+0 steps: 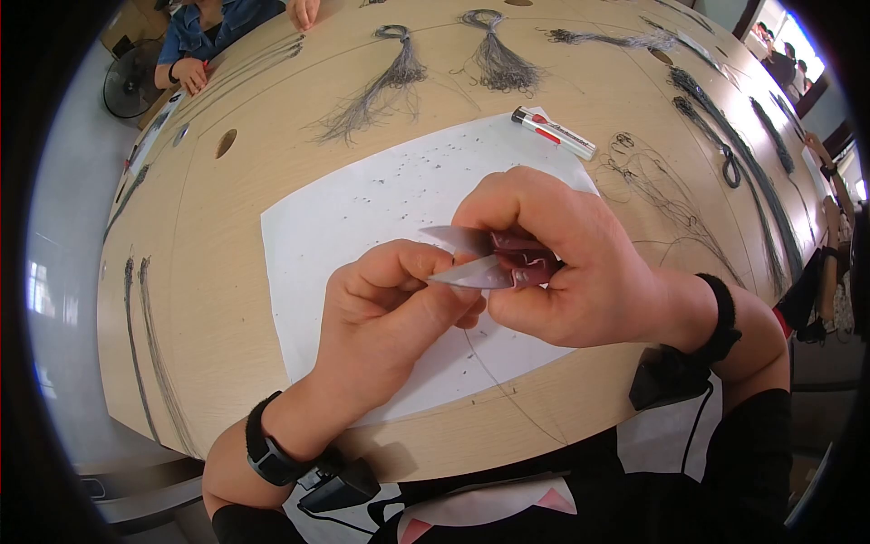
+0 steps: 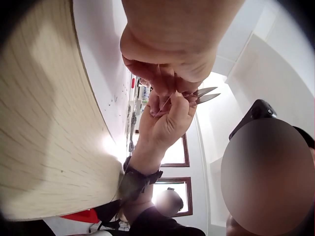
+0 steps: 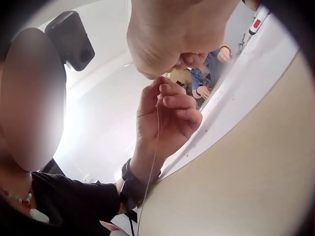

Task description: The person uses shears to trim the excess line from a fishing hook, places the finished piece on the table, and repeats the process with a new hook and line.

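Note:
My right hand [image 1: 584, 258] grips a pair of small snips [image 1: 530, 263] with a dark red handle, their two pointed blades parted and aimed left. Close by, my left hand [image 1: 367, 313] pinches a thin thread-like strand [image 3: 158, 125] between thumb and fingers. The near blade overlaps the left fingertips in the head view. From below the left hand, the strand trails down toward the table's front edge. Both hands are over a white paper sheet [image 1: 308, 245] scattered with tiny dark bits.
A white marker-like tube [image 1: 553, 133] lies at the paper's upper right corner. Looped bundles of dark strands [image 1: 494, 59] are spread across the wooden table [image 1: 217, 299], with loose strands [image 1: 671, 195] to the right. Another person's hand [image 1: 188, 75] rests at the far left edge.

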`<state>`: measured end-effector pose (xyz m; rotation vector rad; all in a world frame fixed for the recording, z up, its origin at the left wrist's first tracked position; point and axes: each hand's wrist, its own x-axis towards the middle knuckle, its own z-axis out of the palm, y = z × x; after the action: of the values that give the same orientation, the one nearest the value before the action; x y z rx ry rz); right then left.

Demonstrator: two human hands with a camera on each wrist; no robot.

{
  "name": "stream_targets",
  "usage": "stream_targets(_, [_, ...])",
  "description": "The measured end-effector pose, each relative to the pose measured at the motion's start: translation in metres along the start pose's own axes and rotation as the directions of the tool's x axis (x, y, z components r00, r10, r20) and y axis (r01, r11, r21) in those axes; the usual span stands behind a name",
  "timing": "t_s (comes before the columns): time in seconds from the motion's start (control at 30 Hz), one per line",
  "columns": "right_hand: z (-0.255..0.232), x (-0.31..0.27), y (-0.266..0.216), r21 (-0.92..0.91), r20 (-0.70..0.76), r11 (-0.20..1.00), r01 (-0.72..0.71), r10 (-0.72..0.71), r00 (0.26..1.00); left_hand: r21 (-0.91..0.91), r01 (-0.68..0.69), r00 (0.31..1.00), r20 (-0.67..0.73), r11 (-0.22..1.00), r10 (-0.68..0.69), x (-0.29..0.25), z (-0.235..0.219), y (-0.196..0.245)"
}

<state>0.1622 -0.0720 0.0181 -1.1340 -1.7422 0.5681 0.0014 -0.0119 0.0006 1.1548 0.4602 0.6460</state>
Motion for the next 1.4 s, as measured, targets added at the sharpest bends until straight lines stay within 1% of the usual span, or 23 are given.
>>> stream_targets(0.07, [-0.001, -0.001, 0.004, 0.023, -0.008, 1.000, -0.012, 0.012, 1.000, -0.025, 0.034, 0.999, 0.041, 0.999, -0.033, 0.001, -0.003, 0.001])
stream_targets(0.1, [-0.002, 0.000, 0.008, 0.006, -0.030, 1.000, 0.024, -0.024, 0.999, -0.025, 0.034, 0.999, 0.041, 0.999, -0.033, 0.001, -0.003, 0.002])
stream_targets(0.13, [-0.004, 0.000, 0.011, -0.013, -0.052, 0.998, 0.059, -0.060, 0.997, -0.063, 0.042, 0.999, 0.031, 0.997, -0.040, 0.001, -0.002, 0.002])
stream_targets(0.17, [-0.007, 0.001, 0.010, -0.013, -0.051, 0.998, 0.061, -0.061, 0.997, -0.102, 0.049, 0.999, 0.022, 0.994, -0.047, 0.001, -0.002, 0.003])
stream_targets(0.23, [-0.012, 0.002, 0.006, -0.020, 0.013, 0.997, 0.072, -0.072, 0.997, -0.128, 0.069, 0.998, 0.001, 0.989, -0.070, 0.001, 0.000, 0.005])
stream_targets(0.27, [-0.012, 0.003, 0.006, -0.020, 0.013, 0.997, 0.073, -0.073, 0.997, -0.154, 0.090, 0.995, -0.019, 0.984, -0.094, 0.001, 0.000, 0.006])
stream_targets(0.3, [-0.011, 0.003, 0.005, 0.012, -0.009, 1.000, 0.023, -0.023, 1.000, -0.154, 0.090, 0.995, -0.019, 0.984, -0.094, 0.002, -0.002, 0.006])
stream_targets(0.33, [-0.010, 0.003, 0.005, 0.045, -0.030, 0.999, -0.027, 0.028, 0.999, -0.184, 0.098, 0.995, 0.027, 0.978, -0.095, 0.002, -0.004, 0.006])
stream_targets(0.37, [-0.011, 0.003, 0.007, 0.045, -0.030, 0.999, -0.027, 0.028, 0.999, -0.214, 0.108, 0.993, 0.074, 0.971, -0.094, 0.002, -0.006, 0.005])
stream_targets(0.43, [-0.013, 0.005, 0.015, -0.096, 0.042, 0.984, 0.151, -0.148, 0.988, -0.241, 0.106, 0.991, 0.101, 0.965, -0.083, 0.003, -0.008, 0.004])
stream_targets(0.47, [-0.013, 0.005, 0.014, -0.095, 0.042, 0.984, 0.151, -0.148, 0.988, -0.268, 0.103, 0.989, 0.128, 0.958, -0.071, 0.003, -0.008, 0.004])
stream_targets(0.53, [-0.011, 0.005, 0.013, -0.080, 0.007, 0.991, 0.107, -0.107, 0.994, -0.270, 0.109, 0.988, 0.137, 0.957, -0.074, 0.002, -0.008, 0.004])
stream_targets(0.7, [-0.010, 0.005, 0.015, -0.066, 0.015, 0.988, 0.141, -0.140, 0.990, -0.243, 0.106, 0.985, 0.155, 0.964, -0.069, 0.003, -0.008, 0.004])
stream_targets(0.77, [-0.010, 0.005, 0.016, -0.065, 0.014, 0.988, 0.140, -0.140, 0.990, -0.188, 0.125, 0.987, 0.125, 0.974, -0.103, 0.002, -0.006, 0.005])
stream_targets(0.83, [-0.011, 0.005, 0.019, -0.130, 0.046, 0.964, 0.232, -0.227, 0.973, -0.179, 0.132, 0.985, 0.136, 0.975, -0.108, 0.003, -0.005, 0.006])
stream_targets(0.9, [-0.012, 0.005, 0.018, -0.139, 0.054, 0.964, 0.226, -0.221, 0.974, -0.170, 0.137, 0.983, 0.145, 0.976, -0.112, 0.003, -0.005, 0.006])
stream_targets(1.07, [-0.013, 0.006, 0.017, -0.155, 0.084, 0.962, 0.225, -0.214, 0.973, -0.145, 0.119, 0.988, 0.118, 0.982, -0.102, 0.003, -0.004, 0.006])
stream_targets(1.27, [-0.013, 0.006, 0.017, -0.161, 0.099, 0.956, 0.245, -0.232, 0.968, -0.136, 0.108, 0.990, 0.101, 0.985, -0.095, 0.002, -0.005, 0.005])
stream_targets(1.4, [-0.013, 0.005, 0.017, -0.173, 0.113, 0.959, 0.224, -0.207, 0.972, -0.126, 0.096, 0.993, 0.081, 0.987, -0.087, 0.002, -0.004, 0.004])
